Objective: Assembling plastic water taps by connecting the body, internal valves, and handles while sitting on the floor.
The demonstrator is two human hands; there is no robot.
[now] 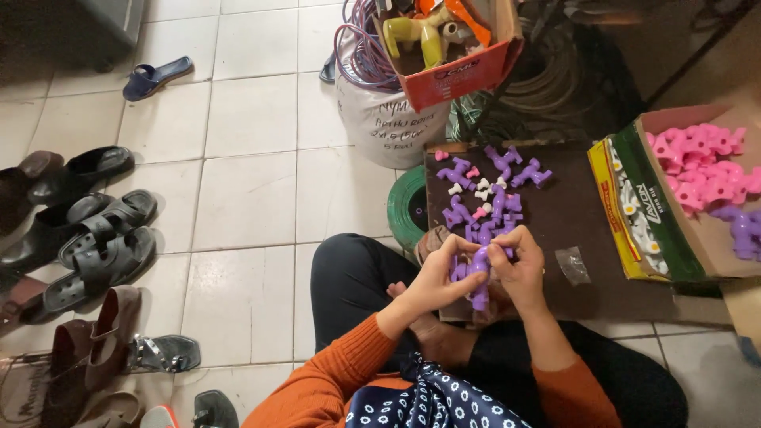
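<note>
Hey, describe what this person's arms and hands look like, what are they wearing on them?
Both arms wear long orange ribbed-knit sleeves, the left sleeve ending at the wrist, the right sleeve stopping further up the forearm. The left hand and right hand are bare: no gloves, and no rings or watch that I can make out.

purple fitting (478, 273): plastic, showing a smooth gloss | board (587, 222): looking matt dark, possibly wood | box (674, 230) at board's right edge: printed cardboard | floor tiles (246, 119): gleaming glazed | sleeve (333, 380): ribbed knit cloth
</note>
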